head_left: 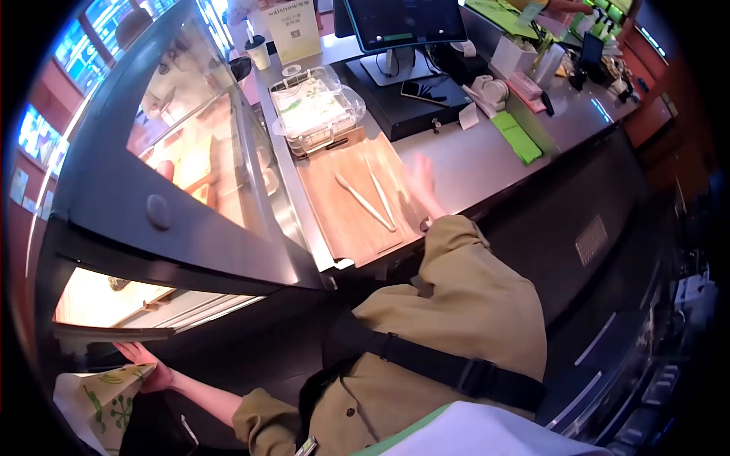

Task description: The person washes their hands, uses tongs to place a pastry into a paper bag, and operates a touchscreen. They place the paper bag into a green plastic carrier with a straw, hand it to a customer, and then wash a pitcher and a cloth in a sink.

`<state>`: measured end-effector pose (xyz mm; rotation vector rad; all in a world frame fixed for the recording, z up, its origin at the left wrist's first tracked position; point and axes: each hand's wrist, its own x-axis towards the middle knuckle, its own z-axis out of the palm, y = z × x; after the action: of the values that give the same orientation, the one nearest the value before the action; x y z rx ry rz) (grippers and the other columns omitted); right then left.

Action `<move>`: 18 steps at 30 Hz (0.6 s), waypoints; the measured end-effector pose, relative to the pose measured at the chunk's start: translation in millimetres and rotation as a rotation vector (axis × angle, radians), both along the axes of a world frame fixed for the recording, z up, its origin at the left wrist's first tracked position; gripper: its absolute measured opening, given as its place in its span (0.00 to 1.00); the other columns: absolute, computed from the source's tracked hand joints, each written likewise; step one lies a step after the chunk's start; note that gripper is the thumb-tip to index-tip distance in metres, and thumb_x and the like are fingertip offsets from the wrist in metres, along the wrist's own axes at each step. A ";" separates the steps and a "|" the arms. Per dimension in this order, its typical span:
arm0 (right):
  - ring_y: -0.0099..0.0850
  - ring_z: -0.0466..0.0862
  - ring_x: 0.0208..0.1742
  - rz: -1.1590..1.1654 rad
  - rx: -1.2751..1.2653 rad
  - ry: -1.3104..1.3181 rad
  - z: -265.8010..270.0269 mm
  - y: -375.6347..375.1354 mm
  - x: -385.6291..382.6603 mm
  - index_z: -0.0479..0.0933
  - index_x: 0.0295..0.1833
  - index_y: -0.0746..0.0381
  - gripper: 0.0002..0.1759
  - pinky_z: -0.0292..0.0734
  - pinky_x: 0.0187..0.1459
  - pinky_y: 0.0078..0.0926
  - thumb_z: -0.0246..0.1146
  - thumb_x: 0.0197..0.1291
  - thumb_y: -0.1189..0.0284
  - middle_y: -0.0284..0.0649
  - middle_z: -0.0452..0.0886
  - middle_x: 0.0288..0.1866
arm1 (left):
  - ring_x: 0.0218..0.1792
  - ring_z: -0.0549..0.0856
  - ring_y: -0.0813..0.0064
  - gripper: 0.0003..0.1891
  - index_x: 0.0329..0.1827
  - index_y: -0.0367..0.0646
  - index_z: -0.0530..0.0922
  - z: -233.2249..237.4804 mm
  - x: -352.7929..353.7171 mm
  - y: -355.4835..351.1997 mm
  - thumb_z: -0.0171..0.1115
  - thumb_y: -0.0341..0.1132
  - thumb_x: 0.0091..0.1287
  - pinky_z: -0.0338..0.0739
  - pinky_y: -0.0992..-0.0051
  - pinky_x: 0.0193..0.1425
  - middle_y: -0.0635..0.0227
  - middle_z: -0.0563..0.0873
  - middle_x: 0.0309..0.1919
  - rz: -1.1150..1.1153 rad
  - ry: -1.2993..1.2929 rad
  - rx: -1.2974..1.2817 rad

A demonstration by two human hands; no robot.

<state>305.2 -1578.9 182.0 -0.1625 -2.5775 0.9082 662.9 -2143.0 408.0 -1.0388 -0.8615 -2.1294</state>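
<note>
My left hand (143,366) is low at the bottom left, gripping the top edge of a white paper bag (103,403) with green print, just below the open glass display case (163,205). Blurred by motion, my right hand (420,181) is stretched out with spread fingers over the right edge of a wooden board (342,220) on the counter. It holds nothing. Two pale tongs (369,199) lie on the board just left of that hand. My tan sleeves and a black strap fill the lower middle.
A wire basket of plastic-wrapped items (315,110) stands behind the board. Farther back sit a screen on a stand (403,26), a phone (422,93), a cup (258,52), a sign (293,29) and a green sheet (517,138) on the steel counter (471,159). Another person's hand (566,6) shows at the top right.
</note>
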 end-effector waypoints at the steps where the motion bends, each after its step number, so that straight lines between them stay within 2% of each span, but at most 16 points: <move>1: 0.45 0.69 0.49 -0.020 -0.047 0.078 9.3 25.1 -7.3 0.61 0.56 0.66 0.29 0.67 0.47 0.36 0.57 0.50 0.64 0.52 0.66 0.50 | 0.67 0.41 0.54 0.32 0.65 0.36 0.48 0.7 -11.2 13.7 0.39 0.42 0.59 0.31 0.57 0.69 0.48 0.40 0.66 -0.019 0.055 -0.013; 2: 0.44 0.70 0.47 -0.042 -0.094 0.151 18.6 48.3 -10.5 0.62 0.55 0.66 0.26 0.68 0.47 0.35 0.56 0.51 0.67 0.51 0.66 0.50 | 0.67 0.41 0.52 0.32 0.65 0.37 0.49 -1.6 -19.2 28.5 0.38 0.43 0.59 0.31 0.54 0.68 0.47 0.37 0.66 -0.011 0.108 -0.116; 3: 0.45 0.70 0.49 -0.029 -0.099 0.155 32.0 73.2 -9.0 0.61 0.55 0.64 0.26 0.68 0.48 0.36 0.56 0.51 0.67 0.50 0.65 0.52 | 0.67 0.39 0.52 0.34 0.66 0.38 0.48 -1.2 -26.0 40.0 0.38 0.46 0.58 0.30 0.51 0.67 0.48 0.35 0.66 -0.059 0.163 -0.158; 4: 0.46 0.70 0.52 -0.015 -0.099 0.163 44.4 96.7 -11.4 0.61 0.56 0.62 0.26 0.68 0.49 0.38 0.55 0.51 0.67 0.48 0.65 0.54 | 0.68 0.38 0.53 0.31 0.55 0.32 0.61 -15.3 -18.8 26.6 0.38 0.50 0.56 0.27 0.52 0.66 0.47 0.33 0.66 0.147 0.035 0.040; 5: 0.46 0.69 0.52 0.019 -0.069 0.157 50.1 116.1 -19.2 0.62 0.55 0.62 0.25 0.68 0.49 0.38 0.55 0.50 0.67 0.48 0.65 0.54 | 0.68 0.36 0.54 0.34 0.43 0.27 0.75 -29.2 -8.7 15.5 0.38 0.54 0.54 0.24 0.52 0.65 0.46 0.32 0.65 0.359 -0.092 0.246; 6: 0.46 0.69 0.52 0.058 -0.031 0.147 58.5 135.6 -27.9 0.62 0.55 0.62 0.25 0.68 0.49 0.37 0.55 0.50 0.67 0.47 0.66 0.54 | 0.68 0.36 0.54 0.34 0.46 0.29 0.74 -28.7 -15.9 37.3 0.37 0.55 0.54 0.24 0.50 0.64 0.46 0.31 0.65 0.192 -0.003 0.278; 8: 0.45 0.69 0.53 0.152 0.073 0.166 79.9 166.8 -48.9 0.63 0.53 0.62 0.24 0.67 0.50 0.37 0.55 0.50 0.68 0.46 0.67 0.54 | 0.68 0.37 0.53 0.34 0.53 0.32 0.69 -33.1 -24.0 65.7 0.37 0.55 0.56 0.25 0.49 0.64 0.46 0.31 0.65 0.097 0.052 0.228; 9: 0.44 0.69 0.53 0.197 0.107 0.205 86.7 171.6 -67.5 0.64 0.52 0.62 0.23 0.67 0.50 0.37 0.55 0.49 0.68 0.46 0.67 0.53 | 0.68 0.38 0.53 0.35 0.58 0.34 0.65 -28.4 -29.7 78.7 0.36 0.55 0.57 0.25 0.48 0.63 0.46 0.31 0.65 0.135 0.061 0.211; 11: 0.43 0.69 0.54 0.289 0.214 0.404 101.3 168.0 -110.1 0.66 0.49 0.63 0.20 0.66 0.52 0.35 0.55 0.47 0.69 0.45 0.68 0.54 | 0.67 0.38 0.51 0.36 0.65 0.38 0.52 4.6 -48.4 144.0 0.35 0.55 0.59 0.24 0.49 0.63 0.45 0.31 0.65 0.832 -0.289 0.193; 12: 0.42 0.68 0.55 0.312 0.208 0.352 118.2 158.8 -120.4 0.67 0.48 0.63 0.20 0.65 0.54 0.33 0.55 0.47 0.69 0.45 0.67 0.56 | 0.67 0.38 0.51 0.37 0.67 0.41 0.42 -13.1 -46.0 122.1 0.33 0.55 0.59 0.25 0.49 0.63 0.43 0.31 0.65 -0.004 0.138 0.045; 15: 0.41 0.67 0.56 0.403 0.280 0.344 140.7 133.8 -170.2 0.68 0.45 0.63 0.19 0.65 0.54 0.35 0.57 0.45 0.69 0.46 0.65 0.59 | 0.67 0.39 0.51 0.35 0.67 0.40 0.45 -3.2 -59.8 167.3 0.32 0.53 0.60 0.28 0.49 0.64 0.42 0.34 0.65 -0.037 0.147 0.044; 18: 0.42 0.68 0.54 0.468 0.325 0.319 160.4 107.1 -211.9 0.68 0.42 0.63 0.17 0.66 0.52 0.36 0.57 0.44 0.70 0.46 0.63 0.60 | 0.67 0.41 0.49 0.35 0.67 0.40 0.45 -4.6 -63.0 180.0 0.35 0.51 0.59 0.33 0.50 0.65 0.41 0.36 0.65 0.075 0.068 0.032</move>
<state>93.2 -1471.7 342.4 0.6468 -2.4464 0.5823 599.9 -1963.0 403.4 -1.0407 -0.8183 -2.0274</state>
